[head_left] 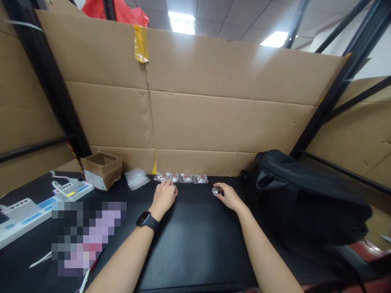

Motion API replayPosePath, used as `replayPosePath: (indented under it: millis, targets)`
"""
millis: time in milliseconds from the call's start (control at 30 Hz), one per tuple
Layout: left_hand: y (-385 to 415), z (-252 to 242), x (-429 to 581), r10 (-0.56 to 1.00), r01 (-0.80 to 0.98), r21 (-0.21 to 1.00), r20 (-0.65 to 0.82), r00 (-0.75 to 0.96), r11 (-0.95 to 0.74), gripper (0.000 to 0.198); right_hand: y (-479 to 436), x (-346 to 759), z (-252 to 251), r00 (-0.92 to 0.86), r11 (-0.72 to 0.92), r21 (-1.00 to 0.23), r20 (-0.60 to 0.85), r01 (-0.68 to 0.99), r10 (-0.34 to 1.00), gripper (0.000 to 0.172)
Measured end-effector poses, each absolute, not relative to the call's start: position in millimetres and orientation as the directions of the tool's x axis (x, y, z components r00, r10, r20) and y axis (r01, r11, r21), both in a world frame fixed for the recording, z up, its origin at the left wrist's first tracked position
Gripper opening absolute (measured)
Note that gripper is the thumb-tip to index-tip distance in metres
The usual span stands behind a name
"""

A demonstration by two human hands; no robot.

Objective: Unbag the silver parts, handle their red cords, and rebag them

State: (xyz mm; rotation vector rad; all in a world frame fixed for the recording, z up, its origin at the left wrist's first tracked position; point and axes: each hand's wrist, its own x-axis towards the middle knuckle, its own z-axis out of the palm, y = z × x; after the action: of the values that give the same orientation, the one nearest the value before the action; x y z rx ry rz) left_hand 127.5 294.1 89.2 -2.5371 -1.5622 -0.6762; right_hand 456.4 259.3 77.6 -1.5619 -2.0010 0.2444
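Note:
My right hand [228, 196] has thumb and fingers closed around the edge of a small round silvery disc [215, 191] on the black tabletop [198, 240]. My left hand [165, 194], with a dark watch on its wrist, lies palm down with its fingers loosely bent and holds nothing that I can see. Its fingertips are just in front of a row of several clear packets [187, 178], each with a round silvery piece with a red mark inside. The hand partly covers the lower edge of the packets on the left. Whether the fingertips touch them I cannot tell.
An opened cardboard box [105, 173] and a clear plastic bag [136, 178] stand left of the packets. A white power strip [39, 211] and a blurred-out purple item [94, 236] lie at the left. A large black bag [305, 199] fills the right. Cardboard panels [207, 118] wall the back.

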Motion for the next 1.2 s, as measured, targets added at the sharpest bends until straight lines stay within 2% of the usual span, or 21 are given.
replayPosePath:
  millis: [200,300,533,667,833,933,1067,1200]
  targets:
    - [294,85,132,0.829,0.871,0.125,0.395,0.395,-0.474,0.019,260,461,81,-0.156,0.306,-0.492,0.321,0.815,0.934,0.045]
    - [291,88,135,0.833,0.871,0.164,0.416,0.365,-0.463,0.022,260,460,81,-0.172,0.312,-0.492,0.31,0.813,0.935,0.039]
    - [281,104,149,0.85,0.762,0.442,0.457,0.263,-0.473,0.02,258,459,83,-0.154,0.298,-0.491,0.312,0.818,0.937,0.034]
    - [276,105,155,0.855,0.627,0.593,0.442,0.272,-0.506,0.017,253,451,92,-0.104,0.312,-0.513,0.394,0.799,0.913,0.034]
    - [274,99,162,0.868,0.437,0.751,0.405,0.287,-0.495,0.026,240,417,107,-0.108,0.45,-0.693,0.478,0.563,0.872,0.042]
    - [275,96,166,0.872,0.363,0.799,0.387,0.299,-0.479,0.028,233,392,111,-0.132,0.499,-0.744,0.496,0.444,0.858,0.045]
    - [277,90,171,0.848,0.287,0.809,0.423,0.32,-0.513,0.026,227,369,108,-0.122,0.508,-0.796,0.498,0.328,0.859,0.047]
    - [277,85,174,0.836,0.289,0.791,0.46,0.301,-0.539,0.02,226,359,104,-0.13,0.503,-0.826,0.486,0.254,0.864,0.048]
